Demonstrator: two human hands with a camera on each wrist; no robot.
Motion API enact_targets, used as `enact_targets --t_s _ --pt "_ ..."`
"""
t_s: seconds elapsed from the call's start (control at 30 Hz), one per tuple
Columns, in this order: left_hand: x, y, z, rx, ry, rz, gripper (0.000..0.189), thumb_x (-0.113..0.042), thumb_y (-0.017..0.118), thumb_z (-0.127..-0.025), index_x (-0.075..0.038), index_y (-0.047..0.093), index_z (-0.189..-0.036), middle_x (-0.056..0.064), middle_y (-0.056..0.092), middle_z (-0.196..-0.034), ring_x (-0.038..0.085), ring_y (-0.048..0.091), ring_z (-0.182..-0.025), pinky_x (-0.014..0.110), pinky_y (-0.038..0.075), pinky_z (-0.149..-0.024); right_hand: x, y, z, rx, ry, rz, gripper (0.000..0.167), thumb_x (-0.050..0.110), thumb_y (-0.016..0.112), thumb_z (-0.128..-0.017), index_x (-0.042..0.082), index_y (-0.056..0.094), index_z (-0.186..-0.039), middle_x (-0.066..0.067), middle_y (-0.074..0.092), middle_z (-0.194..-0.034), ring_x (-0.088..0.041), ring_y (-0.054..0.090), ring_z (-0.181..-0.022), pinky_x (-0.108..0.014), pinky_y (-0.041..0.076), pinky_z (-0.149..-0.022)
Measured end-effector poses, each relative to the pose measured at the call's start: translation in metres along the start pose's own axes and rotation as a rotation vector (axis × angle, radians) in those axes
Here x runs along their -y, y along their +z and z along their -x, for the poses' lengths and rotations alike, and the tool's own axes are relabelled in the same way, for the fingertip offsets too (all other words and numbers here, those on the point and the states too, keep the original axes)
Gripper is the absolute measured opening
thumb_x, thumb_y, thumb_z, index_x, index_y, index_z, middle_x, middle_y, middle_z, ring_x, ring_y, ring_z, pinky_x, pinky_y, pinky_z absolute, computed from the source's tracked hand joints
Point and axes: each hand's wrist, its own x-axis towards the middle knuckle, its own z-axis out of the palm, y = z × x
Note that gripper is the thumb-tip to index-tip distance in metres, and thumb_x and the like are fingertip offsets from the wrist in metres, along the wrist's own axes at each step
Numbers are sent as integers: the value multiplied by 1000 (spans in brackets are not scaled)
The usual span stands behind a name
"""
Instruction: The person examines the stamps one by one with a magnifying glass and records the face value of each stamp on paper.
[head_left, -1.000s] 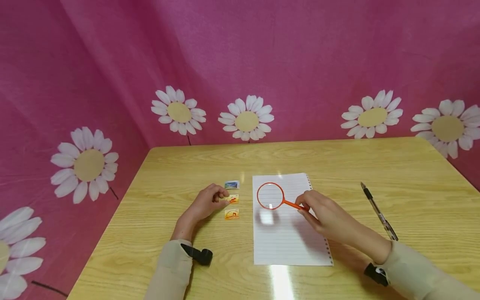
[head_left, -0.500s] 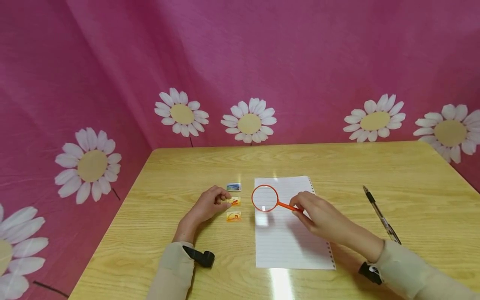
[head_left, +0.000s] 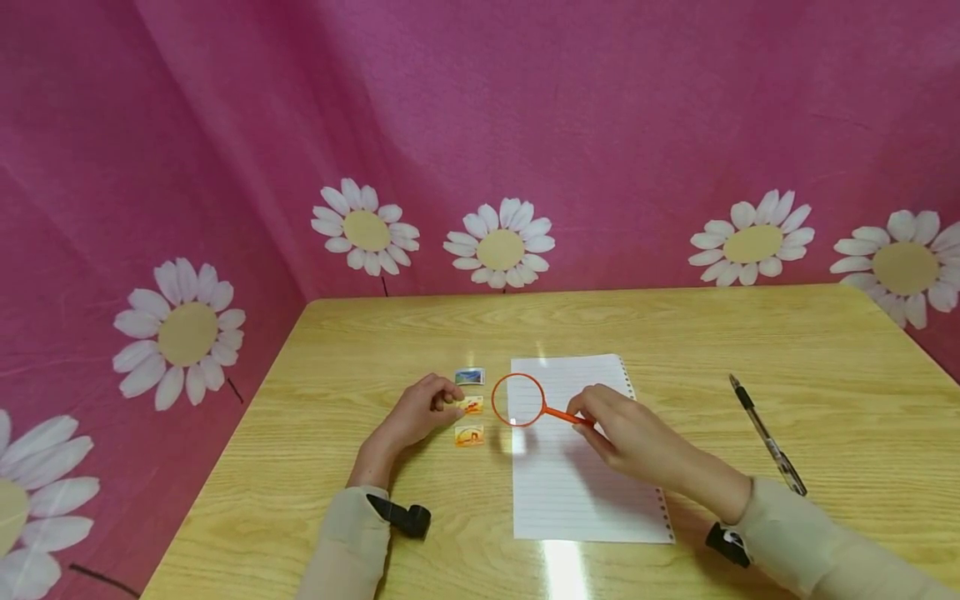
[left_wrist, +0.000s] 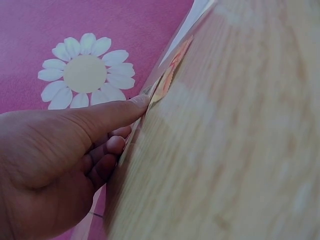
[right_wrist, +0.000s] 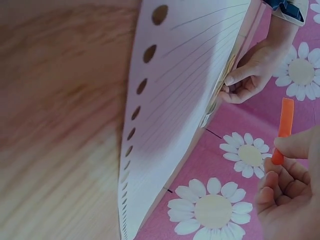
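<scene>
My right hand (head_left: 637, 437) pinches the handle of an orange-rimmed magnifying glass (head_left: 557, 412) between thumb and fingers. Its round lens is held above the table, overlapping the left edge of a lined sheet of paper (head_left: 585, 500). Three small stamps lie in a column left of the sheet: a blue one (head_left: 469, 377) farthest, a yellow-orange one (head_left: 472, 405) in the middle and another yellow-orange stamp (head_left: 469, 437) nearest. My left hand (head_left: 418, 413) rests with loosely bent fingers, thumb and fingertips at the middle stamp's left edge. The left wrist view shows the thumb against a stamp (left_wrist: 172, 70) with a serrated edge.
A black-capped clear pen (head_left: 767, 435) lies right of the paper. The wooden table (head_left: 360, 325) runs back to a pink curtain (head_left: 600, 125) printed with white daisies. Black straps are on both wrists.
My right hand has moved the magnifying glass left, from over the paper to its left edge, closer to the stamps. My left hand stays at the middle stamp. The view has shifted slightly.
</scene>
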Motion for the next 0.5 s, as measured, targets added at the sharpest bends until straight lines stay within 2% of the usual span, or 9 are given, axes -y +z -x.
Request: enact_targets --t_s 0.3,0.5 --pt "1 0 0 -1 6 0 15 -10 68 -91 -5 65 -105 8 54 -94 13 42 -77 24 37 -72 3 5 -6 -43 -64 -4 28 -6 74 -76 7 59 -96 -2 64 -87 -9 60 -76 -23 53 -66" --pt "0 0 0 0 6 10 16 -10 69 -91 -5 65 -105 8 54 -94 13 42 -77 24 37 -72 5 7 -10 -36 -76 -2 26 -3 73 -77 8 59 -96 0 62 -85 -8 57 -76 -23 52 -67"
